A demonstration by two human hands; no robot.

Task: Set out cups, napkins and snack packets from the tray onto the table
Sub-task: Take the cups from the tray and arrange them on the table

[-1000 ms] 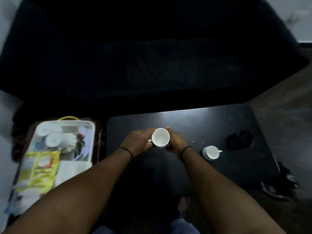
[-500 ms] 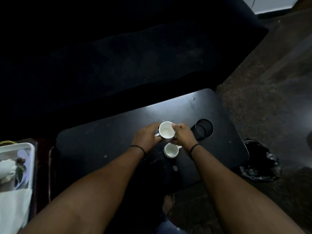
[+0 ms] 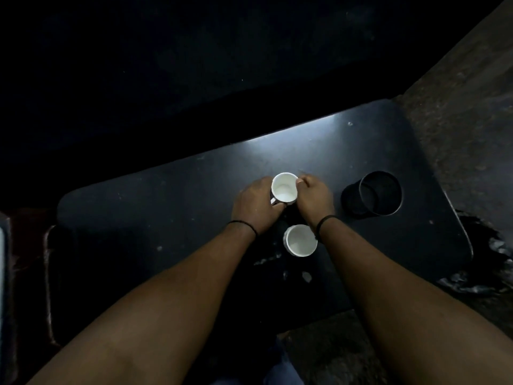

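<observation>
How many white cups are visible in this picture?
2. One cup is held between the left hand and right hand; the other cup stands on the table, nearer the person.

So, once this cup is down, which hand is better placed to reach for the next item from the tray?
Probably the left hand: the tray shows only at the left edge.

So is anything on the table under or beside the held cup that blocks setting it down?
Nothing visible does. Both hands hold the cup over bare table; the second cup sits nearer, the dark holder off right.
</observation>
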